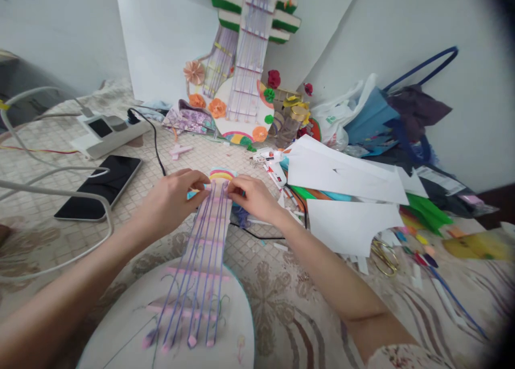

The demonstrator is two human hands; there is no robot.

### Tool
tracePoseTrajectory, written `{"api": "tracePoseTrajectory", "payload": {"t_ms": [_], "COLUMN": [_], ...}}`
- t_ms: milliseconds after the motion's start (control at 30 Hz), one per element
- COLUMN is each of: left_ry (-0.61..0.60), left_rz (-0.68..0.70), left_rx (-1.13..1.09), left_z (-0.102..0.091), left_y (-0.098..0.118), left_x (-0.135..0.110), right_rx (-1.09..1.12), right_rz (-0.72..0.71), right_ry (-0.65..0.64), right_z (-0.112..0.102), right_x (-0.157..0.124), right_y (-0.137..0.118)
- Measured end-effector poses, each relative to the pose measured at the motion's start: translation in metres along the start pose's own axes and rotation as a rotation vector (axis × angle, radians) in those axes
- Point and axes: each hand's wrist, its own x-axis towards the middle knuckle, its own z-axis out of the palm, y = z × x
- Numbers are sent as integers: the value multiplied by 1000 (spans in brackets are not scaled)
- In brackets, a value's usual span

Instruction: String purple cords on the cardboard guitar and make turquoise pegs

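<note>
A handmade paper guitar [237,315] lies with its round white body close to me and its neck pointing away. Purple yarn strings [192,272] run along the neck over pink crosspieces, ending at pink pieces on the body. At the neck's far end, below a rainbow-coloured arc [222,174], my left hand [171,200] pinches the left edge. Opposite it, my right hand [257,197] pinches the right edge. Both thumbs and forefingers are closed there. Whatever small part of the strings or crosspiece sits between the fingertips is mostly hidden.
Decorated guitars [245,98] lean against the wall behind. To the left are a phone [100,189], a power strip [108,138] and looping cables. At right lie white paper sheets [350,178], a glue gun [276,170], gold scissors [385,257], paper scraps and bags [370,117].
</note>
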Motion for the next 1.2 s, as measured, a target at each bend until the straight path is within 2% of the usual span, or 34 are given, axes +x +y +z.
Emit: {"api": "tracePoseTrajectory", "payload": {"t_ms": [67,133,233,400,700,933,1100,1200], "left_ry": [7,-17,-33,7,23,18,13,13], "left_rz": [111,146,127,123,93,25,27,36], "left_rx": [59,69,74,64,106,52,38,29], "left_z": [3,9,17,25,28,28,28,27], "left_y": [11,20,25,21,24,24,23,23], "left_x": [7,14,21,22,21,20,20,20], "right_rx": [10,13,5,18,52,117,247,481], "right_rz": [-6,-12,-8,-36,-22,-1,84,165], "right_ry": [5,16,22,25,62,64,66,17], "right_z": [0,0,0,-2,-8,-12,-16,-23], "right_x": [0,0,-1,-1,-1,-2,-2,-1], "right_y": [1,2,2,2,-2,-5,-5,2]}}
